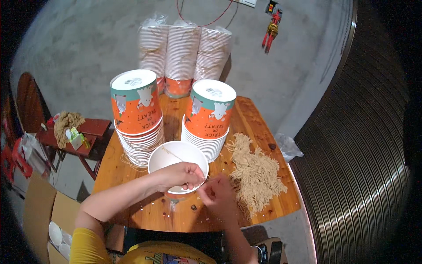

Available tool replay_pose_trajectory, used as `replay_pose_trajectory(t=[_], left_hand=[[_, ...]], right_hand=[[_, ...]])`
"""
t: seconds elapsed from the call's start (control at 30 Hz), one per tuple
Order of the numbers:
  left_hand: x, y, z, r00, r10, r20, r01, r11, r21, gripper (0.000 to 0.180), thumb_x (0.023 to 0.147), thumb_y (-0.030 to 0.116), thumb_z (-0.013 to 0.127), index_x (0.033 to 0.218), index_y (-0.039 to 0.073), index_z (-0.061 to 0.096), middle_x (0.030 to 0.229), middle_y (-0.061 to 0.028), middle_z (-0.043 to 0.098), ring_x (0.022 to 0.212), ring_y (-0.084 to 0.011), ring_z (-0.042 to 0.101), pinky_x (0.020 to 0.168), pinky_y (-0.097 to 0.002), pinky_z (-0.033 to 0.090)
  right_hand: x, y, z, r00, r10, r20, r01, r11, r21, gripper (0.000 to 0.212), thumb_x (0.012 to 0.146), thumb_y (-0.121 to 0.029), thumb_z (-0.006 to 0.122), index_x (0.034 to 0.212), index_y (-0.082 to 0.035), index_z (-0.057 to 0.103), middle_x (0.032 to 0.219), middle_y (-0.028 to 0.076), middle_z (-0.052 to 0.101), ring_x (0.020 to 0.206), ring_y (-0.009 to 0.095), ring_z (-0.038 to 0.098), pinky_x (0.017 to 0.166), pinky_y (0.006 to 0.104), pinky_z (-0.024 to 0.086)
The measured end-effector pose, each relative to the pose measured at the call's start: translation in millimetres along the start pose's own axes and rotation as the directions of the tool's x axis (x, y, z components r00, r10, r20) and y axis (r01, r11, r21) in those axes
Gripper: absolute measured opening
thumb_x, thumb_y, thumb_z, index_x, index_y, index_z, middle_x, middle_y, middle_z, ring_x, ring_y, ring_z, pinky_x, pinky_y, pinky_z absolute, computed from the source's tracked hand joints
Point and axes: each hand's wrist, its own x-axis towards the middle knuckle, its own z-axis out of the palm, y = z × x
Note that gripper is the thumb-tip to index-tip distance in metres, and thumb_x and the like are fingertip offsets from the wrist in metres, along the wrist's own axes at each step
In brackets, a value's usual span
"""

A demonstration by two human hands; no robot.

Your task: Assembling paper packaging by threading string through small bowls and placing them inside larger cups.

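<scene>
An upright white paper bucket (171, 156) with an orange outside stands near the front of a wooden table (259, 121). My left hand (180, 174) grips its near rim, and a thin beige string (170, 152) lies across its inside. My right hand (218, 196) is beside the rim, pinching a string end close to the left fingers. A heap of cut beige strings (255, 174) lies just right of my right hand. Two stacks of upside-down orange and teal buckets (136, 110) (210, 115) stand behind the open bucket.
Three wrapped stacks of buckets (182, 53) stand on the concrete floor beyond the table. A low red stool (88, 130) with more string and small items is at the left. A cardboard box (48, 211) with white lids sits at the lower left. A corrugated wall (365, 154) runs along the right.
</scene>
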Motion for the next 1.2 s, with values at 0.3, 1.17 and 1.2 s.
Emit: replay_pose_trajectory(t=[0.3, 1.17, 1.2], left_hand=[[3, 12, 5, 0.985, -0.168, 0.032, 0.171, 0.972, -0.16, 0.013, 0.084, 0.006, 0.058, 0.097, 0.007, 0.055, 0.082, 0.0016, 0.06, 0.071, -0.003, 0.057, 0.055, -0.0134, 0.042], [1, 3, 9, 0.996, 0.076, -0.038, -0.076, 0.997, -0.002, 0.017, 0.086, 0.008, 0.059, 0.101, 0.0, 0.057, 0.083, -0.0015, 0.057, 0.073, -0.0085, 0.054, 0.066, -0.0218, 0.047], [3, 3, 11, 0.995, 0.09, -0.039, -0.09, 0.996, 0.011, 0.015, 0.085, 0.007, 0.058, 0.099, 0.001, 0.057, 0.083, -0.0015, 0.057, 0.072, -0.0083, 0.054, 0.065, -0.0214, 0.046]], right_hand=[[-6, -1, 22, 0.907, -0.278, -0.318, 0.262, 0.961, -0.093, 0.016, 0.071, -0.007, 0.075, 0.078, -0.005, 0.061, 0.074, 0.008, 0.05, 0.066, 0.023, 0.051, 0.055, 0.0334, 0.041], [-4, 28, -2, 0.995, 0.023, -0.1, 0.019, 0.915, 0.403, 0.008, 0.09, -0.008, 0.055, 0.096, -0.003, 0.058, 0.086, 0.007, 0.06, 0.079, 0.018, 0.056, 0.072, 0.0298, 0.045], [-2, 26, -7, 0.996, -0.079, -0.029, 0.084, 0.912, 0.401, 0.012, 0.092, -0.012, 0.052, 0.099, -0.004, 0.058, 0.092, 0.012, 0.06, 0.086, 0.028, 0.058, 0.08, 0.036, 0.047]])
